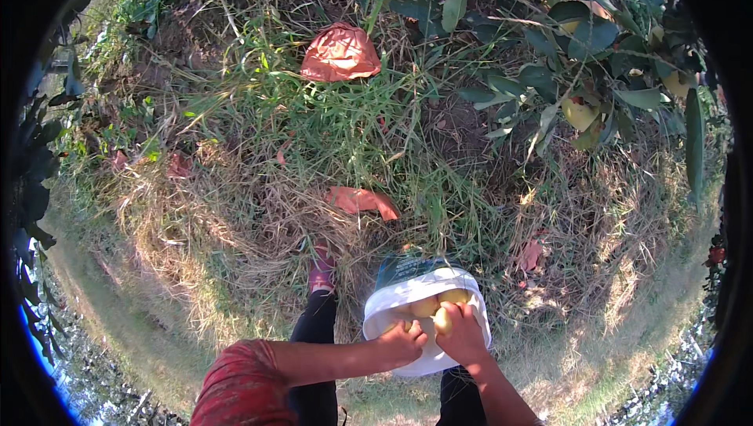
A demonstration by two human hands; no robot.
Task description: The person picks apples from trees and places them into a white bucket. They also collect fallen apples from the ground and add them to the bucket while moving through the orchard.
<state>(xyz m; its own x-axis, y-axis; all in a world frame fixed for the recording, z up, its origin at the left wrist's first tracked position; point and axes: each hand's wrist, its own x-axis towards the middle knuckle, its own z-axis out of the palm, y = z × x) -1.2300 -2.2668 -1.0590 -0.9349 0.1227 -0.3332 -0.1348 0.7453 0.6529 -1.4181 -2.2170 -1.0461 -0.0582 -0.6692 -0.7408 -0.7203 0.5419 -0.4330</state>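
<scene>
Your right hand (463, 336) is the one that counts here: its fingers are bent in around a pale yellow fruit (442, 321), which sits at their left side, over the open mouth of the white bucket (436, 363). The visible part of that fruit looks longer pointing away from you than across, though your fingers cover enough of it that you cannot be sure of its true long axis. Just beyond those fingers, farther from your body, lie two more fruits in the bucket, one slightly to the left (424, 306) and one almost straight ahead (453, 296). Your left hand (404, 344) is to the left of the held fruit, near it but apart, with its fingers curled narrow over the bucket's left side; whether they grip anything you cannot tell from this view. The right hand is clearly nearer to both loose fruits.
</scene>
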